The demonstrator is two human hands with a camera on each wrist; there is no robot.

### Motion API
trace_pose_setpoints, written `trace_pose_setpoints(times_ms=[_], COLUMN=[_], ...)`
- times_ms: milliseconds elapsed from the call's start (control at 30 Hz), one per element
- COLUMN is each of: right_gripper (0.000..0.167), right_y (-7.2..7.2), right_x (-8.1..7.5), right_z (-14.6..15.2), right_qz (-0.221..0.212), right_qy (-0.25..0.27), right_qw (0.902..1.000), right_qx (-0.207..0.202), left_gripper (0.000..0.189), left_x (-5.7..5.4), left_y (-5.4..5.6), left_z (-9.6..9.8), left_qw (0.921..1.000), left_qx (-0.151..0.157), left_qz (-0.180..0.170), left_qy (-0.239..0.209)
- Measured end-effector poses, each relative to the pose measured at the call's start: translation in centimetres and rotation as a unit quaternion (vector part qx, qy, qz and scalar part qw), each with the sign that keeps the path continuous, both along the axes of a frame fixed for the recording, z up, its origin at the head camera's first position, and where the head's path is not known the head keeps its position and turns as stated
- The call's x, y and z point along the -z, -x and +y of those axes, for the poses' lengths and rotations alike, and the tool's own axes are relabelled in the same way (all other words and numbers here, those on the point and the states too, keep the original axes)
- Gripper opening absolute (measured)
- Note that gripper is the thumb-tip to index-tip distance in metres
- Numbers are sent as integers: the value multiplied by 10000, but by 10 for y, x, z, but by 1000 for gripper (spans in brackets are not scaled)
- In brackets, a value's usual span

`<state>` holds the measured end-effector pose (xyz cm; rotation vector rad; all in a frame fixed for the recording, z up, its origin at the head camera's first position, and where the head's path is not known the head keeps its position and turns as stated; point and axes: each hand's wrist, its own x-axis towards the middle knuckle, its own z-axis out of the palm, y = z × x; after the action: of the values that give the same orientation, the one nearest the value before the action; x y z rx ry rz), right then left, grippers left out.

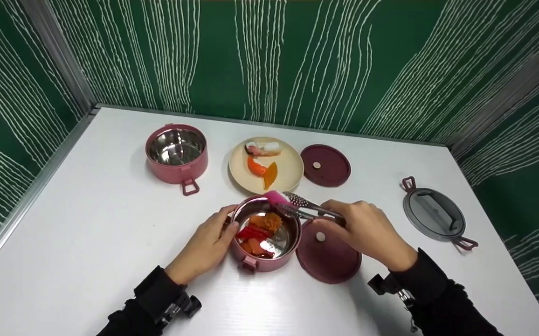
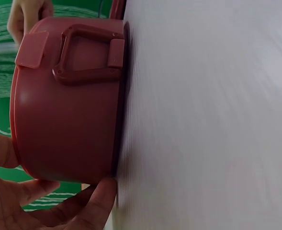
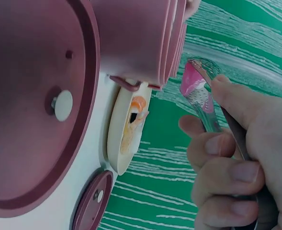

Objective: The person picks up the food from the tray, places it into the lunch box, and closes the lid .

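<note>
My left hand (image 1: 210, 243) holds the side of a pink steel-lined lunch pot (image 1: 261, 265), thumb at its rim. The left wrist view shows the fingers against the pot's wall (image 2: 69, 124) near the table. Inside lie orange, red and brownish food pieces (image 1: 255, 233). My right hand (image 1: 367, 227) grips metal tongs (image 1: 314, 208) above the pot's far rim. Between the perforated tips of the tongs is a bright pink and white piece (image 3: 193, 79); its kind is unclear. Just beyond the pot, a cream plate (image 1: 290, 161) bears several food pieces, among them an orange shrimp-like one (image 1: 255, 166).
A second pink pot (image 1: 176, 170), bare inside, stands at the back left. One dark red lid (image 1: 330, 263) lies right of the near pot, another dark red lid (image 1: 332, 175) beside the plate. A grey lid with clasps (image 1: 437, 224) lies far right. Green walls enclose the table.
</note>
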<state>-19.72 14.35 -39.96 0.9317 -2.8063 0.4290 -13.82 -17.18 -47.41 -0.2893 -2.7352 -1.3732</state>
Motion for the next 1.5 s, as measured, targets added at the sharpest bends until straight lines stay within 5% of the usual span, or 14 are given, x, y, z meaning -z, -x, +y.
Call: trace_pose_setpoints(times_ms=[533,1500], right_gripper=[33,32], right_y=[-20,-23], right_x=[6,12], right_z=[-9,-19], right_qz=[-33,169], right_qy=[-396,-587], right_qw=[9983,9959], right_qx=[-417,-666], left_gripper=[37,37], left_x=[-1,-1], left_y=[-1,-1], left_z=[0,0], left_qw=[10000,10000], left_qx=[-48,-27], left_qz=[-5,-15], left_qy=[71,43])
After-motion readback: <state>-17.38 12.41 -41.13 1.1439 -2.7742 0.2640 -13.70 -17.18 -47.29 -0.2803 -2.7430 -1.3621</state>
